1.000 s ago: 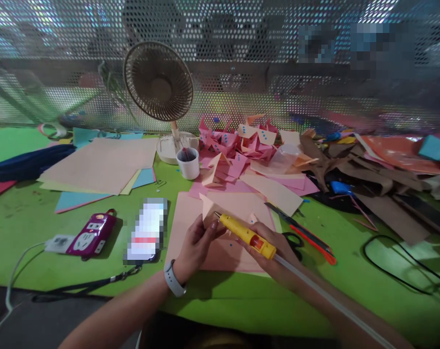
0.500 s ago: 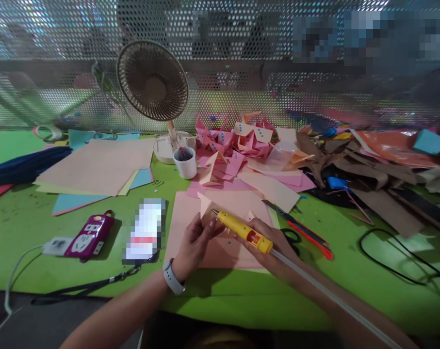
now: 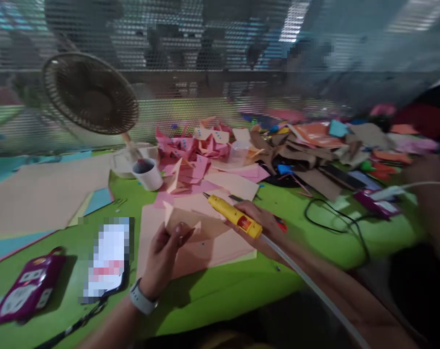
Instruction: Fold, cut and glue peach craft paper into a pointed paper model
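My left hand [image 3: 160, 259], with a pale watch on its wrist, pinches a small folded piece of peach paper [image 3: 178, 220] between thumb and fingers. My right hand [image 3: 258, 220] is wrapped around a yellow pen-shaped glue gun [image 3: 232, 215]. Its metal tip points up and left, apart from the folded paper. From its rear end a long whitish rod or cord runs along my right forearm. Under both hands lies a large peach sheet [image 3: 220, 247]. A cutter knife [image 3: 281, 223] with an orange-red handle is partly hidden behind my right hand.
Folded pink and peach papers [image 3: 194, 145] heap behind a white cup [image 3: 147, 174] and a fan [image 3: 92, 97]. Left lie a phone [image 3: 108, 257] and a purple power bank [image 3: 30, 286]. Brown scraps [image 3: 296, 160] and a black cable [image 3: 327, 228] lie right. Another person's arm [image 3: 432, 203] shows there.
The view has turned right, bringing another person's arm into sight. My right hand has drawn the glue gun's tip away from my left hand and the folded paper.
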`<state>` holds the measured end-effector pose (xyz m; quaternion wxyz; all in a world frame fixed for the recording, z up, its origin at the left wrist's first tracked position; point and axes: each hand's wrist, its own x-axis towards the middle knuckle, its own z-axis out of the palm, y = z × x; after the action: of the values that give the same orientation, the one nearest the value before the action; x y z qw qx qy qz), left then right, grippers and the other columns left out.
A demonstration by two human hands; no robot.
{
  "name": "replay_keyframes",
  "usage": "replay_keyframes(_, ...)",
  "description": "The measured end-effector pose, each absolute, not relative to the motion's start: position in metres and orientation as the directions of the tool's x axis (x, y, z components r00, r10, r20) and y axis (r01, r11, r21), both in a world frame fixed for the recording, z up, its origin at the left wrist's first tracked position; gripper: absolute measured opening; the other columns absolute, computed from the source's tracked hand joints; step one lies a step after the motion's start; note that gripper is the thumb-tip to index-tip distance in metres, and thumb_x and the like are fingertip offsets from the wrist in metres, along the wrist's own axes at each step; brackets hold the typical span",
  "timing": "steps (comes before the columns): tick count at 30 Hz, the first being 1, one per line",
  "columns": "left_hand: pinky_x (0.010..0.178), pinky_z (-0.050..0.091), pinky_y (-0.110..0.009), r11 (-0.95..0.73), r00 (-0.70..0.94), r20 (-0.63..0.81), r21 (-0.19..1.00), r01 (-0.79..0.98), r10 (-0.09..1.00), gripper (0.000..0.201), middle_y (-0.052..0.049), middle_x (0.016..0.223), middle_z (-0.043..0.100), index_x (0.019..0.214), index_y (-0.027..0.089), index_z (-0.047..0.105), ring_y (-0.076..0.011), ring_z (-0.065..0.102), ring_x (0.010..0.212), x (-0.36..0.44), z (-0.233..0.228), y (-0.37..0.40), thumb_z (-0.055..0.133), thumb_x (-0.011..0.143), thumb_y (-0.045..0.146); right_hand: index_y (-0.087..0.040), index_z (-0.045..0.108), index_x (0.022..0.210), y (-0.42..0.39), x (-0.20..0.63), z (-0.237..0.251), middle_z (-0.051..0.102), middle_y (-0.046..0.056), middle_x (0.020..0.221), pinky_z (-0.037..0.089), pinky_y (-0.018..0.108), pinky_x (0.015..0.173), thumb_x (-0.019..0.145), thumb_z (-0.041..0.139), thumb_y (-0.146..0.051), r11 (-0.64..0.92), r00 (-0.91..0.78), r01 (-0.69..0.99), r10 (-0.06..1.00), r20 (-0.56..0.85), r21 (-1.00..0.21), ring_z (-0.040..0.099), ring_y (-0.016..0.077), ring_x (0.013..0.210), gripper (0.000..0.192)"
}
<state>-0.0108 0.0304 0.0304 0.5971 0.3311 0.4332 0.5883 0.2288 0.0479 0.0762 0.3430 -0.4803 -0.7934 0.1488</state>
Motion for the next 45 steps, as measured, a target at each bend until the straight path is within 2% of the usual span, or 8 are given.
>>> replay_keyframes(5, 0.090, 0.058, -0.028, 0.079, -0.133, -0.166, 0.864, -0.497, 0.977, 0.024, 0.000, 0.094, 0.072, 0.090, 0.020, 0.071, -0.0148, 0.067, 0.093, -0.010, 0.035, 0.039, 0.082, 0.072, 0.032, -0.017, 0.059, 0.105, 0.055, 0.295, 0.069, 0.069, 0.009, 0.098, 0.049, 0.029, 0.070, 0.083, 0.058, -0.021, 0.465, -0.299, 0.792, 0.861, 0.412, -0.396, 0.066, 0.0204, 0.082, 0.023)
replay_keyframes(8, 0.089, 0.060, -0.030, 0.096, -0.142, -0.202, 0.838, -0.537, 0.969, 0.021, 0.002, 0.086, 0.071, 0.083, 0.019, 0.071, -0.0125, 0.066, 0.085, -0.012, 0.035, 0.043, 0.082, 0.069, 0.029, -0.013, 0.058, 0.113, 0.066, 0.341, 0.061, 0.066, 0.015, 0.108, 0.048, 0.034, 0.080, 0.079, 0.058, -0.015, 0.400, -0.252, 0.850, 0.880, 0.402, -0.344, 0.064, 0.0257, 0.097, 0.034)
replay_keyframes(11, 0.085, 0.062, -0.033, 0.119, -0.153, -0.237, 0.831, -0.544, 0.959, 0.020, 0.003, 0.081, 0.071, 0.077, 0.018, 0.070, -0.0124, 0.066, 0.079, -0.015, 0.035, 0.045, 0.083, 0.066, 0.027, -0.013, 0.056, 0.121, 0.085, 0.381, 0.051, 0.064, 0.015, 0.113, 0.047, 0.033, 0.085, 0.078, 0.060, -0.015, 0.223, -0.162, 0.957, 0.942, 0.295, -0.184, 0.062, 0.0254, 0.101, 0.044)
replay_keyframes(18, 0.076, 0.063, -0.032, 0.148, -0.177, -0.273, 0.844, -0.515, 0.946, 0.022, 0.002, 0.085, 0.070, 0.077, 0.017, 0.068, -0.0188, 0.069, 0.090, -0.018, 0.031, 0.049, 0.084, 0.065, 0.026, -0.014, 0.052, 0.133, 0.120, 0.432, 0.036, 0.063, 0.015, 0.121, 0.047, 0.036, 0.091, 0.073, 0.064, -0.019, 0.237, -0.201, 0.945, 0.964, 0.172, -0.226, 0.062, 0.0260, 0.106, 0.061)
replay_keyframes(23, 0.077, 0.063, -0.031, 0.123, -0.202, -0.269, 0.834, -0.538, 0.942, 0.021, 0.004, 0.077, 0.069, 0.071, 0.016, 0.066, -0.0136, 0.068, 0.078, -0.017, 0.031, 0.050, 0.085, 0.063, 0.022, -0.017, 0.048, 0.141, 0.129, 0.455, 0.039, 0.054, 0.016, 0.141, 0.042, 0.044, 0.104, 0.072, 0.070, -0.029, 0.317, -0.305, 0.912, 0.948, 0.087, -0.261, 0.053, 0.0317, 0.126, 0.073)
replay_keyframes(32, 0.075, 0.063, -0.029, 0.126, -0.189, -0.282, 0.807, -0.577, 0.941, 0.024, 0.003, 0.077, 0.069, 0.075, 0.016, 0.067, -0.0102, 0.065, 0.071, -0.013, 0.037, 0.047, 0.085, 0.061, 0.022, -0.015, 0.062, 0.127, 0.126, 0.409, 0.058, 0.064, 0.015, 0.126, 0.046, 0.045, 0.101, 0.089, 0.053, -0.037, 0.393, -0.363, 0.893, 0.917, 0.166, -0.219, 0.060, 0.0311, 0.116, 0.045)
replay_keyframes(38, 0.076, 0.062, -0.031, 0.129, -0.134, -0.254, 0.798, -0.588, 0.958, 0.026, 0.003, 0.080, 0.068, 0.076, 0.017, 0.064, -0.0110, 0.065, 0.072, -0.014, 0.038, 0.042, 0.085, 0.062, 0.027, -0.015, 0.065, 0.122, 0.136, 0.332, 0.057, 0.067, 0.014, 0.123, 0.047, 0.038, 0.097, 0.093, 0.048, -0.034, 0.530, -0.525, 0.835, 0.848, 0.072, -0.148, 0.063, 0.0268, 0.113, 0.039)
replay_keyframes(45, 0.075, 0.062, -0.031, 0.156, -0.108, -0.262, 0.808, -0.568, 0.959, 0.029, 0.003, 0.082, 0.065, 0.079, 0.018, 0.064, -0.0133, 0.066, 0.080, -0.015, 0.040, 0.039, 0.085, 0.064, 0.032, -0.016, 0.068, 0.112, 0.152, 0.271, 0.063, 0.070, 0.014, 0.115, 0.047, 0.032, 0.089, 0.090, 0.055, -0.043, 0.488, -0.489, 0.872, 0.872, 0.012, 0.033, 0.063, 0.0266, 0.109, 0.037)
